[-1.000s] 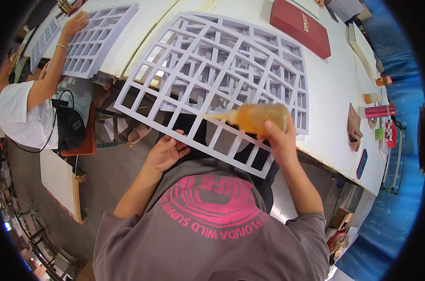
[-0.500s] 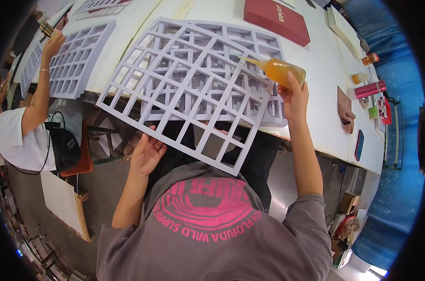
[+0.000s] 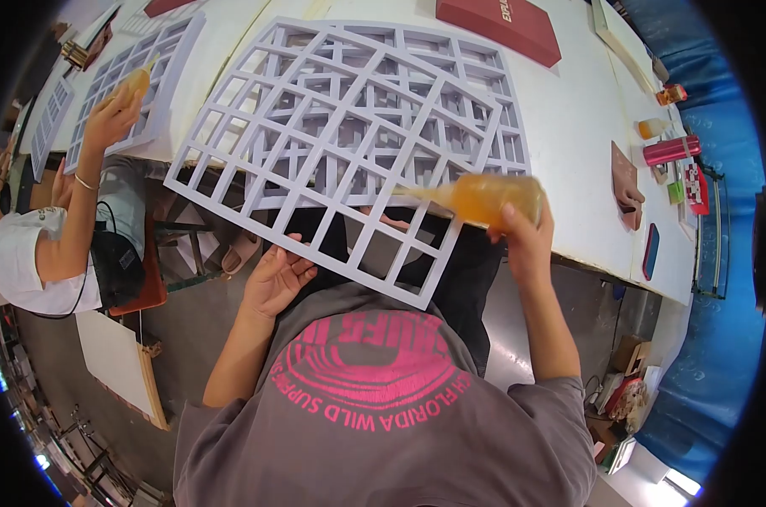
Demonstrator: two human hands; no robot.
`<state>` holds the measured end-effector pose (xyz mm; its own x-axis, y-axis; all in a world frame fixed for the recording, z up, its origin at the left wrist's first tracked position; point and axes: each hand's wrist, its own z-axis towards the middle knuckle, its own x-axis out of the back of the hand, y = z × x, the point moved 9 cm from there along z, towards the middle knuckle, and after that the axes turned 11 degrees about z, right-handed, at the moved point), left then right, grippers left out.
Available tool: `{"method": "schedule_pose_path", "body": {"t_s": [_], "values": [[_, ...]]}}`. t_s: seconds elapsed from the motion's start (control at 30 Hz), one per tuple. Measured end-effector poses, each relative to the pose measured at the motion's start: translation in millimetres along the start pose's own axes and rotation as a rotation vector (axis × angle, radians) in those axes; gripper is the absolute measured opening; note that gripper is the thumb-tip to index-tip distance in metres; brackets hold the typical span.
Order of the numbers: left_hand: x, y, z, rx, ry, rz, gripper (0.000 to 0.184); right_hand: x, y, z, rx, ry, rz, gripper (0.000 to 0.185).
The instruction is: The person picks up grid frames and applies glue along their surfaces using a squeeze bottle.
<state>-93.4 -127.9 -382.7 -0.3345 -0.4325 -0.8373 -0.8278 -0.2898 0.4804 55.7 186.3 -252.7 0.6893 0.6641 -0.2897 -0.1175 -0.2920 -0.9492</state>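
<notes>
My right hand (image 3: 528, 246) is wrapped round a squeeze bottle (image 3: 499, 201) of amber liquid, slightly blurred. The bottle is tilted nearly level, its thin nozzle pointing left over a pale lavender grid panel (image 3: 355, 202). That panel lies askew on more grid panels (image 3: 484, 74) and juts over the table's near edge toward me. At its near edge, my left hand (image 3: 280, 277) grips the panel's rim from below, fingers curled and partly hidden. Whether the nozzle touches the grid I cannot tell.
At left, a co-worker's hand (image 3: 113, 114) holds a similar bottle over another grid panel (image 3: 165, 84). On the white table (image 3: 573, 160) are a dark red box (image 3: 501, 27), a pink flask (image 3: 672, 150), a phone (image 3: 650, 252) and a brown leather-like piece (image 3: 626, 190).
My right hand and the bottle have come down and nearer to me across the panel. My left hand has shifted slightly right along the rim. The co-worker's hand has moved right, now with a bottle.
</notes>
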Motion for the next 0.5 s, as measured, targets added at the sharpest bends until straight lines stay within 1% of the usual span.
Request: {"method": "schedule_pose_path", "body": {"t_s": [0.1,0.23,0.33,0.37,0.43,0.5], "values": [[0,-1,4,-0.006,-0.024,0.008,0.033,-12,19,-38,-0.110,-0.046,0.033,0.049],[3,-1,6,-0.009,-0.050,0.021,0.032,-23,37,-61,-0.395,-0.155,0.215,0.051],[3,5,6,-0.032,-0.051,0.056,0.032,6,37,-46,-0.411,-0.068,0.355,0.049],[7,6,7,-0.043,-0.018,0.070,0.032,17,23,-32,-0.274,0.017,0.348,0.045],[14,8,5,-0.064,0.045,0.096,0.031,49,3,-3,-0.092,0.100,0.287,0.039],[13,8,6,-0.061,0.037,0.063,0.033,72,-28,22,0.130,0.187,0.205,0.035]]}}
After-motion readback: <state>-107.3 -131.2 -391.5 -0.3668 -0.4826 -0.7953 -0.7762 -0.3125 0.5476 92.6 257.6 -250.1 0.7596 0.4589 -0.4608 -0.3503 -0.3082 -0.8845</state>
